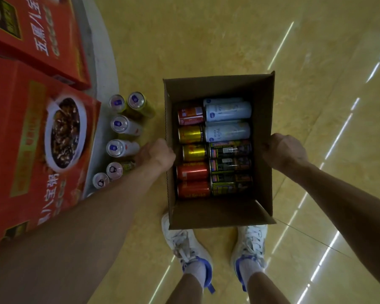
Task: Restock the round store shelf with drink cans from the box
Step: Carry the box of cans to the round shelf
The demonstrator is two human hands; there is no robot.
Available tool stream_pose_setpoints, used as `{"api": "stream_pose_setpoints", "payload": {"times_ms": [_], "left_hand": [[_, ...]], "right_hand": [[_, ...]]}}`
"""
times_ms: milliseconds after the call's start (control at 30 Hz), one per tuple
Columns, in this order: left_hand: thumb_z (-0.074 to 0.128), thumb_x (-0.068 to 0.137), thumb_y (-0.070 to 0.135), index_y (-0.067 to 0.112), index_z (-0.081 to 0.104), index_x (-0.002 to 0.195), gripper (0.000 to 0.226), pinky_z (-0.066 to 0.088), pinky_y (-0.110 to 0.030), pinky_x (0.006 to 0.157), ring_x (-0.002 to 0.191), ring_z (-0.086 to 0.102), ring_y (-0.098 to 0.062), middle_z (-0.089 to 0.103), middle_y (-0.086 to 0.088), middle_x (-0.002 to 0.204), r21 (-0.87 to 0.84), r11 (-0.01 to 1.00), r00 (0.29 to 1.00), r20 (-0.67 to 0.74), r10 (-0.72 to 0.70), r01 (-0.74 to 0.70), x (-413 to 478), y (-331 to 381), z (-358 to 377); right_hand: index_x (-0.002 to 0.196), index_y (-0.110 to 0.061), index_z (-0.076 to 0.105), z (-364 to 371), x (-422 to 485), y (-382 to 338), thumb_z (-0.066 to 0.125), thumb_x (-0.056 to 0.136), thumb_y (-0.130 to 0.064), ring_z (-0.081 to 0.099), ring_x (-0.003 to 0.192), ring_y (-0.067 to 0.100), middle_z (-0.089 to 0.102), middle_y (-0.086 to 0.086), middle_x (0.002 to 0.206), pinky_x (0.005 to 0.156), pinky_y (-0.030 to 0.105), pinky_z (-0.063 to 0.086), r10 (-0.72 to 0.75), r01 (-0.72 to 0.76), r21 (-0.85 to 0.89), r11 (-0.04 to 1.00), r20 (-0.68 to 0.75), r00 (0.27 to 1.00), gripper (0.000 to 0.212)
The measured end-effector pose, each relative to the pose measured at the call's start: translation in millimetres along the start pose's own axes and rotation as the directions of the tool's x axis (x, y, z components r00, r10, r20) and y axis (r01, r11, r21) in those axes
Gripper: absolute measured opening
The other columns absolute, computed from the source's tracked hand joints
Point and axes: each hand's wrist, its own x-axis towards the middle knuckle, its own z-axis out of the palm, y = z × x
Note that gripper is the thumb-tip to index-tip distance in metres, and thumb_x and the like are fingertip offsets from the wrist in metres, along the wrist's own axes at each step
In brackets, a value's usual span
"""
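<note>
The open brown cardboard box (217, 88) is gripped at its side walls by both hands, the left hand (156, 153) and right hand (283, 150) curled over the edges. It is just right of the round shelf (103, 69). Inside, drink cans (228, 132) lie sideways in two rows: red, gold, white and dark.

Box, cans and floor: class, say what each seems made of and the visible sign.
Box: matt brown corrugated cardboard; fluted cut edge shows. Cans in it: likely metal, glossy print; gold ones glint. Floor: probably polished tile or stone; it reflects light strips.
</note>
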Motion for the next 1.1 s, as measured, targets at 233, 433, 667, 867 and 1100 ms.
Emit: {"api": "stream_pose_setpoints", "payload": {"times_ms": [233, 433, 667, 867, 1100], "left_hand": [[0.048, 0.104, 0.031, 0.019, 0.051, 0.094, 0.016, 0.041, -0.035, 0.069, 0.086, 0.055, -0.026, 0.053, -0.004, 0.085, 0.006, 1.0, 1.0, -0.025, -0.004, 0.005, 6, 7, 6], [0.052, 0.102, 0.033, 0.012, 0.062, 0.113, 0.026, 0.045, -0.037, 0.07, 0.096, 0.062, -0.032, 0.064, -0.011, 0.104, -0.022, 0.998, 0.997, -0.048, -0.061, 0.06, -7, 2, 3], [0.061, 0.095, 0.018, 0.014, 0.049, 0.114, 0.024, 0.053, -0.042, 0.069, 0.094, 0.064, -0.035, 0.06, -0.008, 0.094, -0.118, 0.991, 0.982, -0.165, -0.088, 0.069, -45, -1, -6], [0.054, 0.101, 0.031, 0.02, 0.053, 0.096, 0.012, 0.04, -0.032, 0.063, 0.08, 0.062, -0.024, 0.063, 0.0, 0.085, -0.175, 0.983, 0.995, -0.09, 0.048, -0.064, -99, -4, -1], [0.048, 0.103, 0.04, 0.024, 0.05, 0.079, 0.028, 0.034, -0.03, 0.06, 0.071, 0.056, -0.023, 0.057, 0.003, 0.074, -0.323, 0.939, 0.992, 0.0, 0.127, -0.12, -151, 0, 8]], "right_hand": [[0.103, -0.007, 0.062, 2, 4, 3, 0.051, 0.098, -0.029, 0.05, 0.073, 0.03, 0.048, 0.008, 0.079, 0.063, 0.032, 0.04, -0.005, 0.005, -0.021, 1.0, 0.021, 1.0, 0.025], [0.112, -0.007, 0.062, -18, -13, -2, 0.048, 0.1, -0.029, 0.059, 0.084, 0.034, 0.061, 0.014, 0.093, 0.067, 0.033, 0.042, -0.03, 0.038, -0.143, 0.989, 0.06, 0.998, 0.028], [0.104, -0.014, 0.061, -19, -45, -11, 0.046, 0.101, -0.026, 0.056, 0.074, 0.025, 0.053, 0.003, 0.076, 0.063, 0.031, 0.043, -0.021, 0.051, -0.236, 0.97, 0.128, 0.992, 0.02], [0.1, -0.014, 0.062, -8, -85, -25, 0.043, 0.102, -0.031, 0.066, 0.083, 0.03, 0.067, 0.012, 0.094, 0.068, 0.033, 0.053, -0.179, 0.213, -0.089, 0.973, 0.294, 0.939, 0.026], [0.091, -0.018, 0.059, -15, -129, -41, 0.046, 0.102, -0.029, 0.056, 0.073, 0.026, 0.058, 0.005, 0.082, 0.061, 0.028, 0.039, -0.266, 0.273, 0.01, 0.962, 0.262, 0.928, 0.02]]}}
